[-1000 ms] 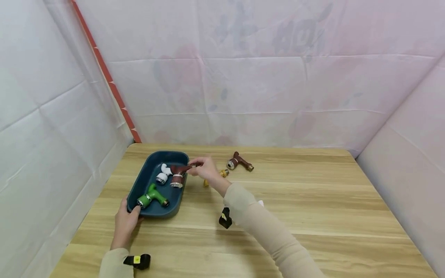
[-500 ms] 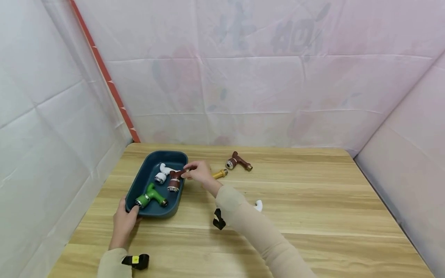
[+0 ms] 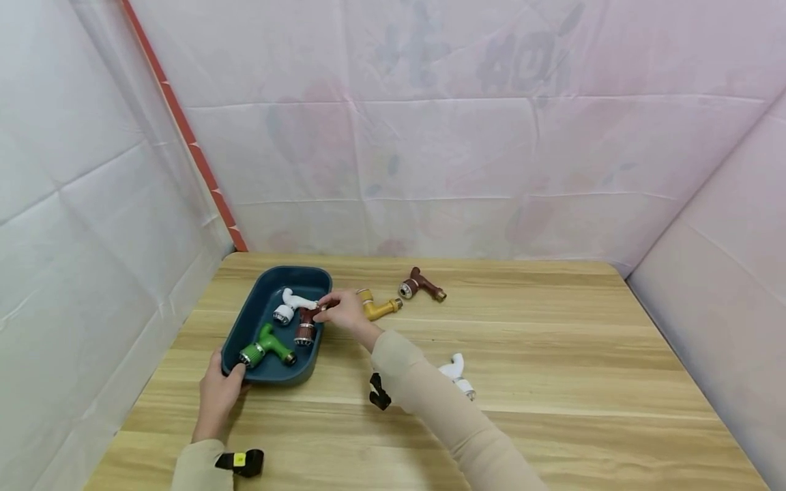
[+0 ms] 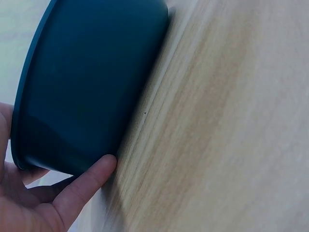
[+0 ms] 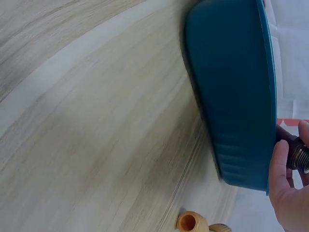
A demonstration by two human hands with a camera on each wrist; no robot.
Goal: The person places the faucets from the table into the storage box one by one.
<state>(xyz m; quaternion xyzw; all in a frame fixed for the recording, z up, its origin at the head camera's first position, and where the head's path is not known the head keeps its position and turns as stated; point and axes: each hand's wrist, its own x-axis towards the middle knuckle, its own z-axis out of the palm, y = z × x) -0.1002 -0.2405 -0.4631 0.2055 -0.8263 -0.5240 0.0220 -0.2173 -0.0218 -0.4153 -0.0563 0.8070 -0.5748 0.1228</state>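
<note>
A blue plastic basin [image 3: 295, 278] stands on the left of the table. My left hand [image 3: 220, 394] grips its near-left corner; in the head view the thumb lies over the rim, while fingers show under and along the outer wall [image 4: 91, 92] in the left wrist view. My right hand [image 3: 345, 312] reaches over the right rim and pinches a dark red tap [image 3: 305, 330] by its threaded end [image 5: 300, 157]. The tap's ribbed body points down into the basin. Beside it in the basin are a white tap [image 3: 285, 311] and a green tap [image 3: 267, 345].
Right of the basin, a yellow tap [image 3: 376, 310] lies behind my right hand. Another dark red tap [image 3: 420, 285] lies farther back. A second white tap [image 3: 456, 372] is partly covered by my right sleeve [image 3: 430, 399]. White sheeting [image 3: 442, 150] surrounds the wooden table [image 3: 552, 341].
My right hand has moved slightly left and down with the dark red tap, which now sits lower in the basin. The yellow tap and the second white tap are more uncovered. My left hand stays put.
</note>
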